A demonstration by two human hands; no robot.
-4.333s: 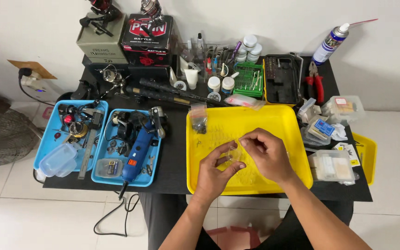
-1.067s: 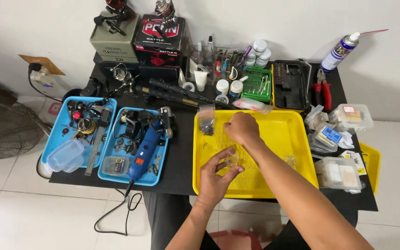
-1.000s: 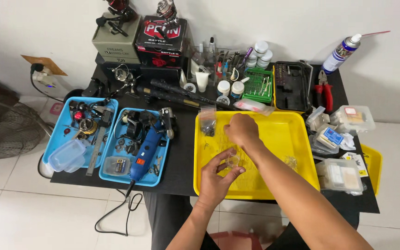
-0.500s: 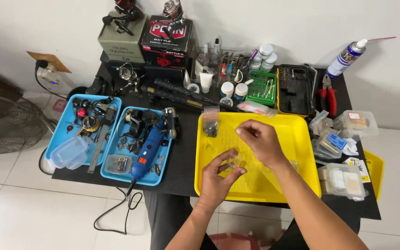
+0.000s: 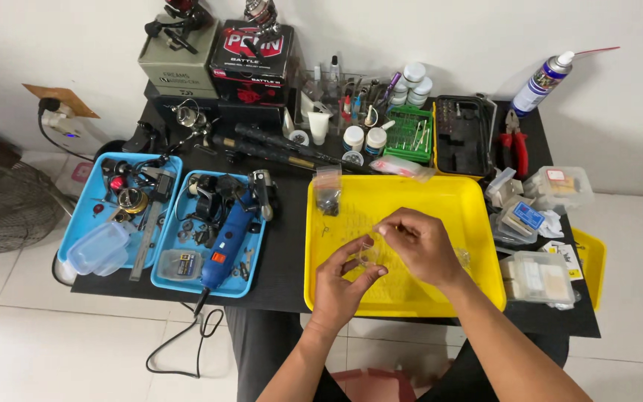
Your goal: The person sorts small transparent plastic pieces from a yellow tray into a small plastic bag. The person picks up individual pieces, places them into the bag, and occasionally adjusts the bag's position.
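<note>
at the far left, two blue trays (image 5: pixel 83 231) are sitting side by side on the black table (image 5: pixel 288 246), holding loose reel parts, a clear tub and a blue rotary tool (image 5: pixel 226 242) whose cord is trailing off the front edge; nothing there is being touched. moving right, the yellow tray (image 5: pixel 478 223) is lying in front of the person, with a small clear bag of dark parts (image 5: pixel 328 191) resting in its back left corner and a few tiny pieces scattered near it. over the tray's middle, the left hand (image 5: pixel 340 286) is pinching a small clear bag (image 5: pixel 367 253) between thumb and fingers, a narrow grip holding it up just above the tray. the right hand (image 5: pixel 422 246) is meeting it from the right, fingertips closed at the bag's mouth; it may be gripping some tiny part, but the view is too small to tell. judging by this, the sorting of small parts is somewhere in the middle: one bag is sitting filled, this one is being handled, loose bits are waiting. further right, clear parts boxes (image 5: pixel 537 277) and red pliers (image 5: pixel 516 141) are lying untouched.
</note>
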